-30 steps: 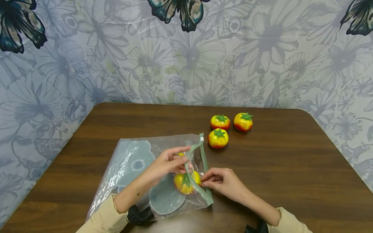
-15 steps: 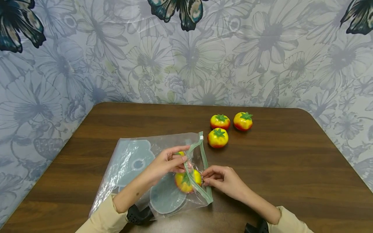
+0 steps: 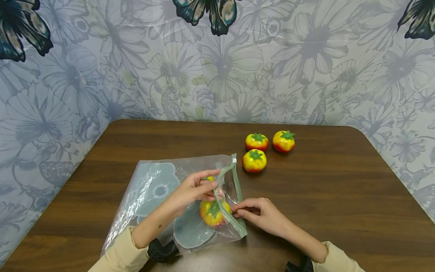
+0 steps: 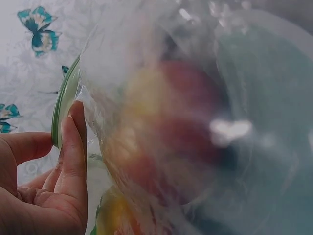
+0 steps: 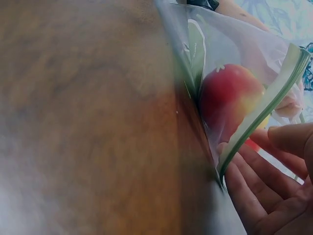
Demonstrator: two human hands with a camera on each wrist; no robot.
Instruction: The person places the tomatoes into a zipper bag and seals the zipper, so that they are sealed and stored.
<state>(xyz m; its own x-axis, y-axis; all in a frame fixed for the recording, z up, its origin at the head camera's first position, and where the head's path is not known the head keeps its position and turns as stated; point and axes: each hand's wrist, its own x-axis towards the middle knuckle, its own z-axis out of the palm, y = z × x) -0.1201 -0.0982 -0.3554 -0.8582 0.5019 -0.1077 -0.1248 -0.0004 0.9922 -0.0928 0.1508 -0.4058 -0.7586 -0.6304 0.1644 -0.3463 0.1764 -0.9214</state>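
Note:
A clear zip bag point(image 3: 190, 162) with pale blue flower prints lies on the table, its green-edged mouth facing right. My left hand point(image 3: 197, 189) pinches the upper green strip point(image 4: 59, 115) between thumb and fingers, holding the mouth apart. Inside the mouth sits a yellow-red toy tomato point(image 3: 208, 212) with a green calyx; a second toy tomato point(image 3: 210, 178) shows partly behind my left fingers. At the opening, my right hand point(image 3: 259, 213) reaches past the strip with fairly straight fingers point(image 5: 252, 191) close to the nearer tomato; whether they touch it cannot be told.
Beyond the bag, to the right, stand three more toy tomatoes point(image 3: 255, 161) in a loose cluster. The brown wooden table point(image 3: 323, 181) ends at a wall point(image 3: 238, 75) with floral paper and butterfly decorations.
Over the last half second the nearer tomato has shifted slightly left, deeper into the bag, and my right fingers have moved left with it. My left hand has stayed nearly still.

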